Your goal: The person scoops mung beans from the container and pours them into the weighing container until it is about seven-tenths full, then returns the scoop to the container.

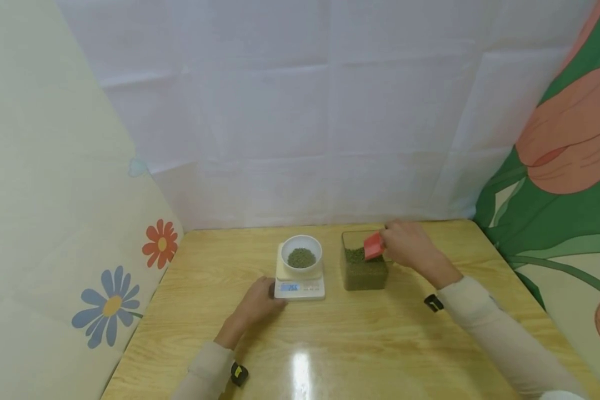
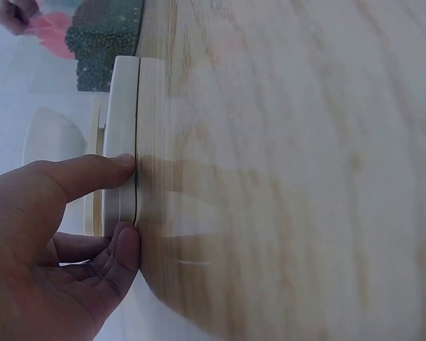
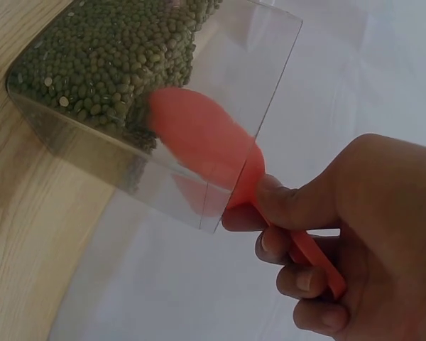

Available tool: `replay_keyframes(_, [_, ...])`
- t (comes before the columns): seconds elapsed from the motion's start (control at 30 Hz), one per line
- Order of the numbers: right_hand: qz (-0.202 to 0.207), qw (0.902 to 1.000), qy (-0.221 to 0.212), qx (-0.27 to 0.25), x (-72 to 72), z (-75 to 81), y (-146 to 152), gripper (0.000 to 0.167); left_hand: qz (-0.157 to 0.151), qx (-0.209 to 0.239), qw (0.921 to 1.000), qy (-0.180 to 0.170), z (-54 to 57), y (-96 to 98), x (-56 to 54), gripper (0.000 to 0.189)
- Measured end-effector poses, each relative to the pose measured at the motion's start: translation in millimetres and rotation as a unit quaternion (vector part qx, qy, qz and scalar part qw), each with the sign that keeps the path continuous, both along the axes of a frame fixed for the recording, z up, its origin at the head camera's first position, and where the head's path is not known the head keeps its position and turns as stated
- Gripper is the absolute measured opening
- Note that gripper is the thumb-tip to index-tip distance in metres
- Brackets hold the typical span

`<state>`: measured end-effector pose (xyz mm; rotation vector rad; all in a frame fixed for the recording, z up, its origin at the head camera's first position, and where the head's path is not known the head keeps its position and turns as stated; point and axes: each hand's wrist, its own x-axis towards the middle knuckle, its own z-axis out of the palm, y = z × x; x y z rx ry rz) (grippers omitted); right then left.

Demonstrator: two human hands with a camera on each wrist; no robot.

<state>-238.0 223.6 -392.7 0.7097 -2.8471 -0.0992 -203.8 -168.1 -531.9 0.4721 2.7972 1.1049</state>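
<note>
My right hand [image 1: 405, 241] grips the handle of a red scoop [image 3: 202, 135]. The scoop's bowl dips into a clear square container [image 1: 364, 278], its tip at the green mung beans [image 3: 113, 64] inside. At the front left corner of a white kitchen scale [image 1: 312, 290], my left hand [image 1: 260, 300] holds the edge, with the thumb [image 2: 99, 172] on the front side and curled fingers around the corner. On the scale's platform stands a white bowl [image 1: 286, 251] with a small heap of mung beans [image 1: 301, 258] in it. The scale's display is lit blue.
The container stands on the wooden table [image 1: 360, 339], a short way right of the scale. A white cloth [image 1: 330, 111] hangs behind the table. Flower-printed cloths border the left [image 1: 45, 194] and right [image 1: 570, 233] sides.
</note>
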Motion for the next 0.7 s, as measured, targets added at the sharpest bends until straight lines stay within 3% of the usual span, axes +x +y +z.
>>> replay_keyframes(0.33, [0.016, 0.9993, 0.031, 0.010, -0.6, -6.6, -1.9, 0.012, 0.002, -0.010, 0.9999, -0.001, -1.6, 2.3, -2.3, 0.036])
replay_keyframes(0.7, [0.008, 1.0000, 0.005, 0.000, -3.9, -10.7, -6.6, 0.009, 0.009, -0.012, 0.9999, 0.000, 0.4, 0.9, -1.7, 0.038])
